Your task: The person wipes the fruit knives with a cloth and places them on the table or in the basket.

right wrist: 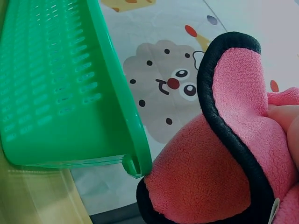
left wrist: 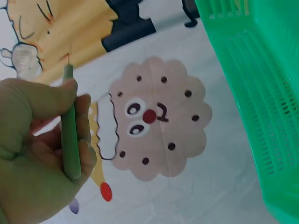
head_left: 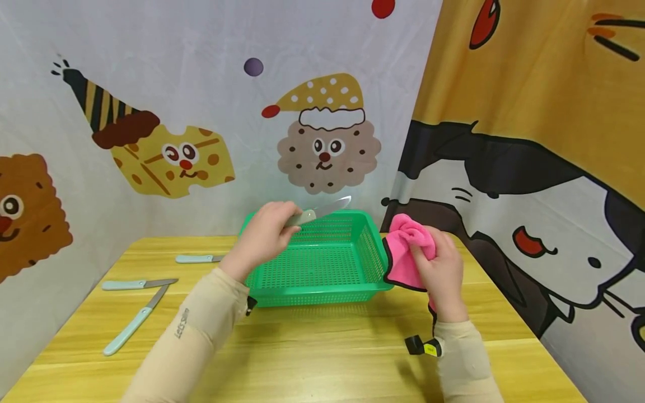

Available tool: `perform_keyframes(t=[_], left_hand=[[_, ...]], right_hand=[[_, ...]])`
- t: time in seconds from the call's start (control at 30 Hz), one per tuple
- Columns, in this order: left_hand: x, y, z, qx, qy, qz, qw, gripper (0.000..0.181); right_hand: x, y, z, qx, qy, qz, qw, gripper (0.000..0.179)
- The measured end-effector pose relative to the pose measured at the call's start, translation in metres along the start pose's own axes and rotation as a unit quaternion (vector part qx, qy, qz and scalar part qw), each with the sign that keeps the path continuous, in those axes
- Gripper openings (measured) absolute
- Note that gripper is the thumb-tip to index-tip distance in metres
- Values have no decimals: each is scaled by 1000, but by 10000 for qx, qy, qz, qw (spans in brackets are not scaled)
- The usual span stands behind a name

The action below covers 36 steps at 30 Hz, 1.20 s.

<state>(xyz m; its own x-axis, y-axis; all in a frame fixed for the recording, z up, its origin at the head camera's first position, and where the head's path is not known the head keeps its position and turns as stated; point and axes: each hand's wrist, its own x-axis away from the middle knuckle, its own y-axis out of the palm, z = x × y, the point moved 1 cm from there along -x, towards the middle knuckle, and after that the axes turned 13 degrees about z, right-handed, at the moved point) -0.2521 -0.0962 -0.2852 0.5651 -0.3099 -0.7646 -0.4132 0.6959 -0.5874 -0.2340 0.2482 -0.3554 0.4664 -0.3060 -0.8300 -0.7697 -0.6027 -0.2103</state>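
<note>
In the head view my left hand [head_left: 267,235] grips a knife [head_left: 330,208] by its pale green handle [left wrist: 71,135], its blade pointing right and slightly up above the far side of a green plastic basket [head_left: 322,294]. The left wrist view shows thumb and fingers curled round that handle. To the right of the basket, my right hand [head_left: 443,268] holds a bunched pink cloth [head_left: 403,257] with black edging. Part of this cloth [right wrist: 210,172] hangs beside the basket's rim in the right wrist view, where only a bit of the hand shows. The basket's visible floor is bare mesh.
On the left of the wooden table [head_left: 302,352] lie three more knives with pale blue-green handles: one knife [head_left: 194,259] at the back, another knife [head_left: 123,285] and a slanted knife [head_left: 130,330] whose tips meet. A printed curtain [head_left: 201,212] stands behind the table.
</note>
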Motion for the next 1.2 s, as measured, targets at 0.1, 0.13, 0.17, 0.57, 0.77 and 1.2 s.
perform_keyframes(t=[0.1, 0.13, 0.17, 0.57, 0.77, 1.2], left_hand=[[-16, 3, -9, 61, -109, -317, 9994, 18], [-20, 5, -12, 79, -159, -407, 9990, 18], [-23, 7, -16, 93, -204, -501, 9985, 18], [-33, 38, -76, 469, -708, -1432, 9860, 13], [-28, 50, -94, 431, -925, -1662, 9808, 12], [-20, 70, -111, 115, -1093, -2454, 9632, 30]], right_hand=[[1, 1, 1, 45, -16, -3, 10000, 28], [2, 2, 2, 64, -19, -8, 10000, 29], [2, 2, 2, 63, -17, -15, 10000, 29], [3, 4, 1, 95, 30, -108, 9999, 30], [3, 5, 1, 98, 47, -169, 9998, 30], [3, 6, 2, 83, 116, -240, 9996, 32]])
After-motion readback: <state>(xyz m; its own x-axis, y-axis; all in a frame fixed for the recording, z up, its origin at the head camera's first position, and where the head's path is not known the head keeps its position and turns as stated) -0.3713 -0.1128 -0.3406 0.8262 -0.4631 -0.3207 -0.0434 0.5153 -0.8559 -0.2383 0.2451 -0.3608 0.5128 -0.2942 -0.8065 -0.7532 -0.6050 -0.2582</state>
